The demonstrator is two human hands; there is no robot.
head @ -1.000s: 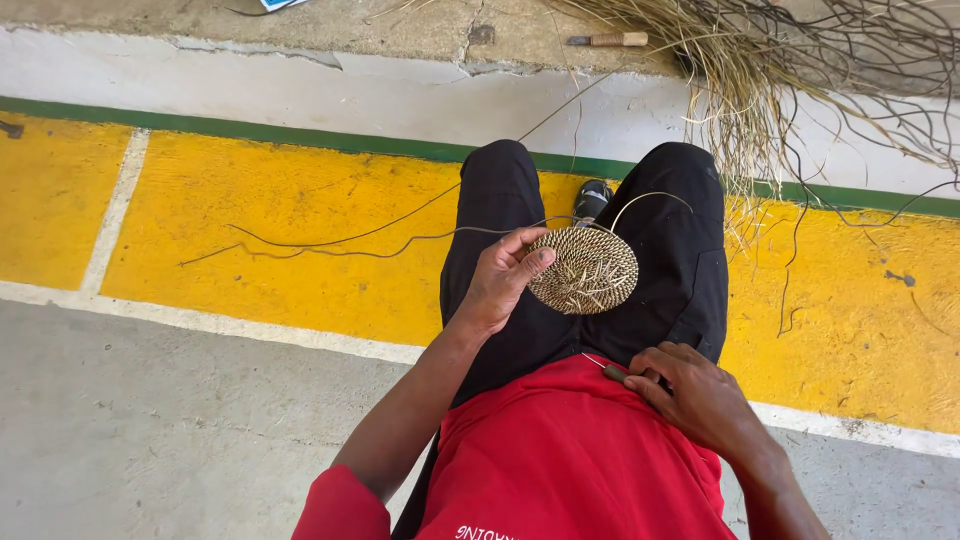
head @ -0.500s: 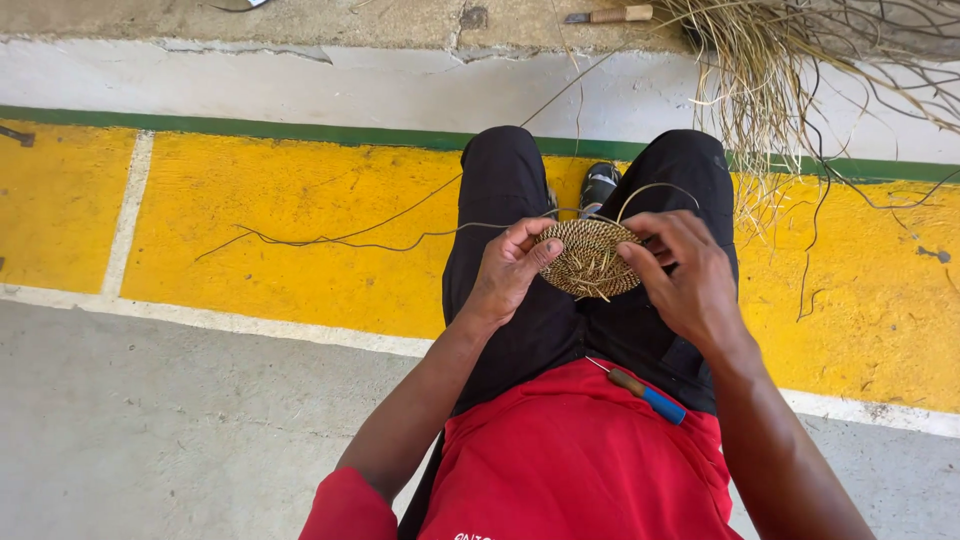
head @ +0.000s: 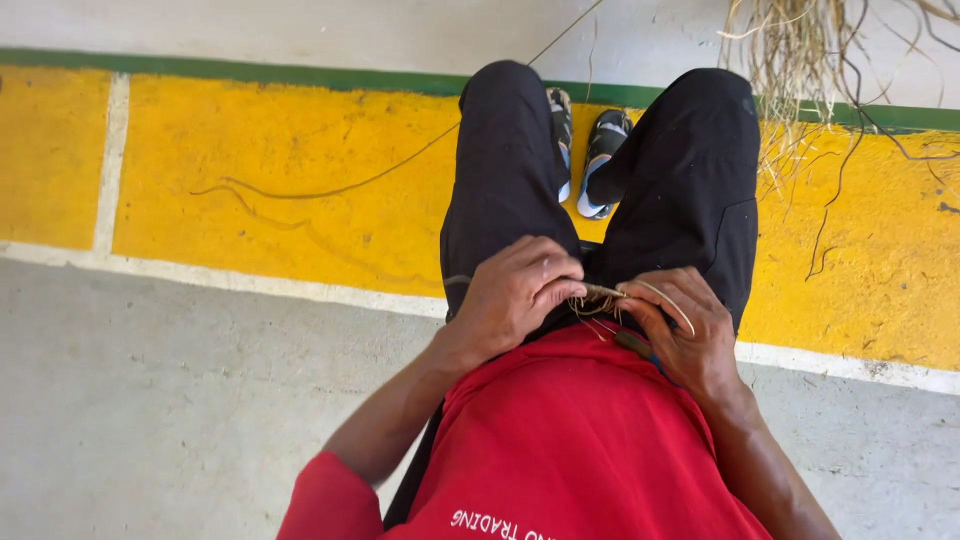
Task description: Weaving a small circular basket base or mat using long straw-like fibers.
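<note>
Left hand (head: 520, 295): grip curled tight over the woven straw piece (head: 598, 296), held on the lap. Right hand (head: 680, 330): grip pinching straw strands (head: 668, 298) beside the piece.

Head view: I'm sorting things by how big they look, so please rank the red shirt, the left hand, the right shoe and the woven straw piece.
Largest to smallest as they look:
1. red shirt, though nearest the camera
2. left hand
3. right shoe
4. woven straw piece, mostly hidden between the hands
</note>
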